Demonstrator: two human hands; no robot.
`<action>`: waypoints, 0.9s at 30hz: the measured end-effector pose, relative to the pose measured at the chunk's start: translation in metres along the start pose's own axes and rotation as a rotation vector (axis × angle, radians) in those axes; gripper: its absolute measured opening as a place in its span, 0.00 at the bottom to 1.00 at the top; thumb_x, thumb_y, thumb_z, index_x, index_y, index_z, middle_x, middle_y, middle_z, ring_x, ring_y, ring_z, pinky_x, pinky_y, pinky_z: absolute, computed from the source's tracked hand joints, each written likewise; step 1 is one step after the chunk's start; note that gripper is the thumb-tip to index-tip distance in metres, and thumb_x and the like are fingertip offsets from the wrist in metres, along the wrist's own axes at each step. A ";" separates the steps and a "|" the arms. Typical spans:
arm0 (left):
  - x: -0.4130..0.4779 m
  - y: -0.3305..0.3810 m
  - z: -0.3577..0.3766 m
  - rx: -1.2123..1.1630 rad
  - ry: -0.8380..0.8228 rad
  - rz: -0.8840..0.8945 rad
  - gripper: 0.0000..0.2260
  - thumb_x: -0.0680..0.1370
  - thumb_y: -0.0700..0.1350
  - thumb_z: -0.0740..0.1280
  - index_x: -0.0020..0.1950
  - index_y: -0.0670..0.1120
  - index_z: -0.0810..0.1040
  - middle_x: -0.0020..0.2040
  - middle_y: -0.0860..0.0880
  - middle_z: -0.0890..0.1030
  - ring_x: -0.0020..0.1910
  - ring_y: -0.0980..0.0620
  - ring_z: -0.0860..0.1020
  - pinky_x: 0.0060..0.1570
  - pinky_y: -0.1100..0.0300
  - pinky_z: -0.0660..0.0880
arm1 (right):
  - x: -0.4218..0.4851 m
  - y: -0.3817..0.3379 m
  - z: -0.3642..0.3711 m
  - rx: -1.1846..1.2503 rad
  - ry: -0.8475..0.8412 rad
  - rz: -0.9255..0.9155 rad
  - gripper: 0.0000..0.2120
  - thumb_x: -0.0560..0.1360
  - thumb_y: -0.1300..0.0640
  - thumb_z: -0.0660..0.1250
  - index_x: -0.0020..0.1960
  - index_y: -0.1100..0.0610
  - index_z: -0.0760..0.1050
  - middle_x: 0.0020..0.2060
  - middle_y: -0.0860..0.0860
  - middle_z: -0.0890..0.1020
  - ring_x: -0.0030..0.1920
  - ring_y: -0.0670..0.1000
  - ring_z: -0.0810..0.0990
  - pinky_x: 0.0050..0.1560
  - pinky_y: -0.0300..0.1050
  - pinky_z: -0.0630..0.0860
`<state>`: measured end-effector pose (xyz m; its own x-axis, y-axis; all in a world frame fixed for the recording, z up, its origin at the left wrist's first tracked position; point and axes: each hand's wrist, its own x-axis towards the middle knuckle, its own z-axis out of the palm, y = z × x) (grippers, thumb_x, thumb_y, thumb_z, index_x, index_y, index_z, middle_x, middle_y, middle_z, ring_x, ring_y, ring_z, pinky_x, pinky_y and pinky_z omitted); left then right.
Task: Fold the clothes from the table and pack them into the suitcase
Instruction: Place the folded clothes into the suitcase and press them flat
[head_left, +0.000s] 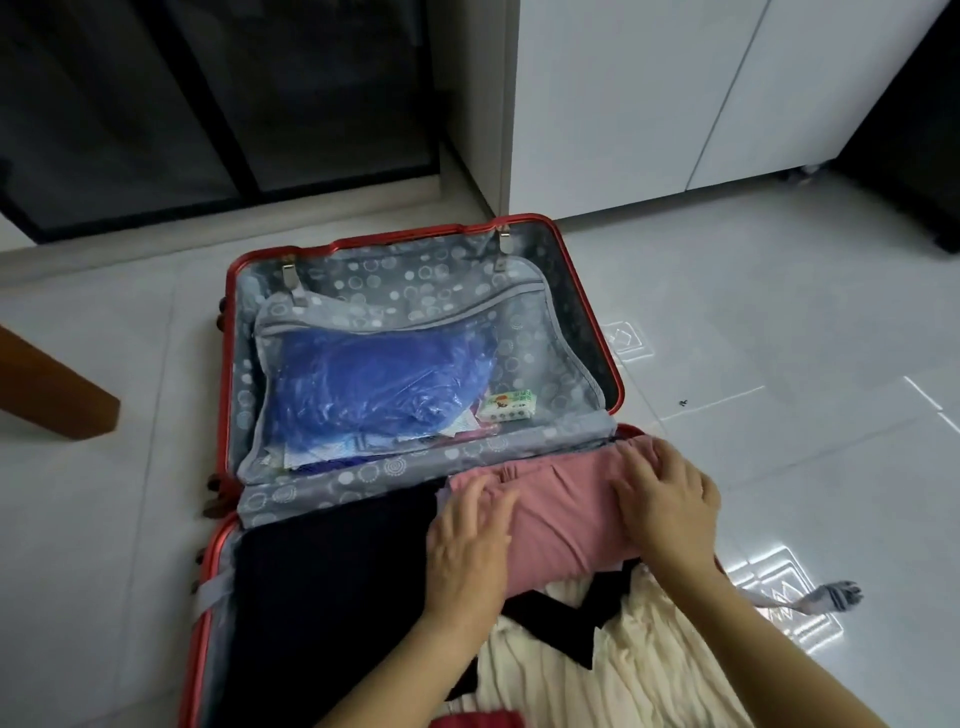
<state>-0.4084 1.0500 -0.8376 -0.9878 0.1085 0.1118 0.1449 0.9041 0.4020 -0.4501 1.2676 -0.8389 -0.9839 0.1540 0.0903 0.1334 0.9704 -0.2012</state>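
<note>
Two flat hands, the left hand (470, 540) and right hand (665, 504), are pressing straight-fingered on the folded pink garment (563, 525), sitting in the near half of the red suitcase (227, 364) and looking soft, light and floppy, probably needing support along its folded edges.

light: dim, cool | glare: bright patches on floor tiles (779, 582) at right | edges: wide-angle bending | focus: soft

I record pale glossy floor (779, 322); white cabinets (639, 104) beyond right hand (667, 504); dark glass doors (182, 104) beyond left hand (470, 540); wooden leg (49, 387) further left.
</note>
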 end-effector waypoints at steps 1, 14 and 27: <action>-0.001 0.002 0.004 0.055 -0.018 0.127 0.22 0.72 0.49 0.70 0.64 0.55 0.69 0.66 0.49 0.71 0.64 0.43 0.72 0.56 0.45 0.76 | -0.005 -0.005 0.002 0.011 0.020 -0.055 0.21 0.74 0.41 0.56 0.61 0.46 0.76 0.64 0.58 0.74 0.61 0.63 0.73 0.61 0.58 0.64; 0.002 -0.007 0.057 0.203 -0.377 0.068 0.33 0.72 0.66 0.54 0.75 0.60 0.49 0.74 0.47 0.64 0.69 0.33 0.60 0.66 0.40 0.63 | -0.013 0.000 0.052 -0.046 -0.346 -0.064 0.33 0.73 0.29 0.39 0.75 0.39 0.54 0.75 0.57 0.60 0.75 0.61 0.56 0.72 0.60 0.55; 0.026 -0.009 0.046 0.125 -0.715 0.017 0.32 0.75 0.67 0.49 0.72 0.66 0.33 0.74 0.55 0.29 0.73 0.40 0.31 0.72 0.40 0.39 | -0.005 -0.006 0.050 -0.111 -0.443 -0.032 0.48 0.59 0.26 0.18 0.75 0.38 0.43 0.77 0.53 0.47 0.77 0.58 0.46 0.74 0.56 0.43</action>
<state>-0.4376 1.0637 -0.8801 -0.7876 0.3282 -0.5215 0.1954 0.9357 0.2938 -0.4520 1.2520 -0.8872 -0.9403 0.0523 -0.3363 0.0898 0.9912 -0.0969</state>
